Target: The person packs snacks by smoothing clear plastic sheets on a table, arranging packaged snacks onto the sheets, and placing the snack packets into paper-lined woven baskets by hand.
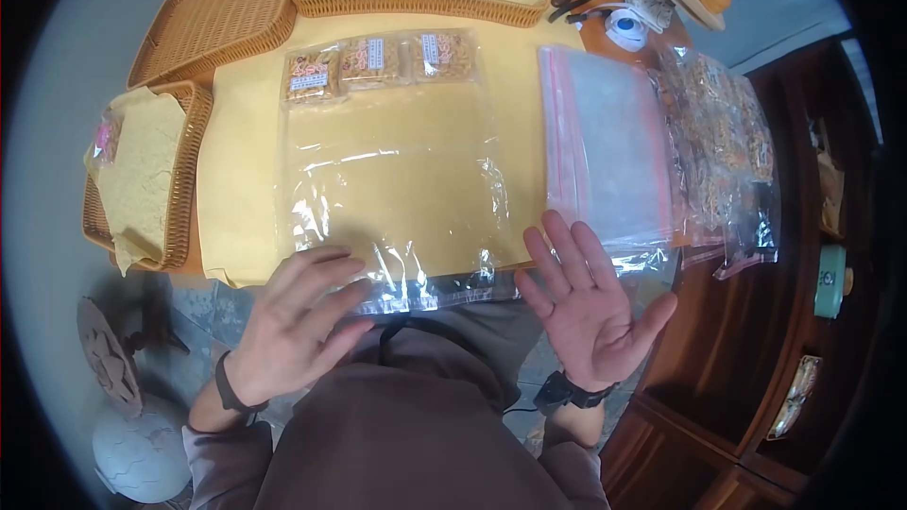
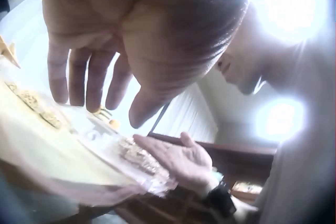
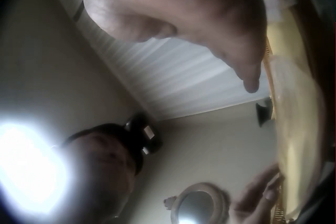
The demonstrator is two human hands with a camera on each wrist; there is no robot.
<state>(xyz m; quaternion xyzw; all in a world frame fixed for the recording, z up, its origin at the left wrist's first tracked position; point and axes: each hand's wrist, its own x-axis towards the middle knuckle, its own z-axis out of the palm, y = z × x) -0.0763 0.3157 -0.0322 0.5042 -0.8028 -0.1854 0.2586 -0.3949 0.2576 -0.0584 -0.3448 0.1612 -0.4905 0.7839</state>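
A large clear plastic bag (image 1: 397, 189) lies flat on the yellow cloth (image 1: 241, 151), its near end reaching the table's front edge. Three labelled packs of crunchy-looking snacks (image 1: 368, 59) sit side by side at its far end. My left hand (image 1: 307, 321) hovers by the bag's near left corner, fingers loosely spread and holding nothing. Palm up, my right hand (image 1: 590, 307) is beside the near right corner with straight fingers and nothing in it. Both hands also appear in the left wrist view, the left hand (image 2: 147, 29) large and the right hand (image 2: 181, 161) behind it.
A stack of flat clear bags (image 1: 605, 142) with pink edges lies to the right, next to a pile of filled snack bags (image 1: 718, 151). Wicker trays (image 1: 222, 14) stand at the back and left. A white tape-like roll (image 1: 625, 30) sits at the back right, and wooden shelves (image 1: 699, 340) stand alongside.
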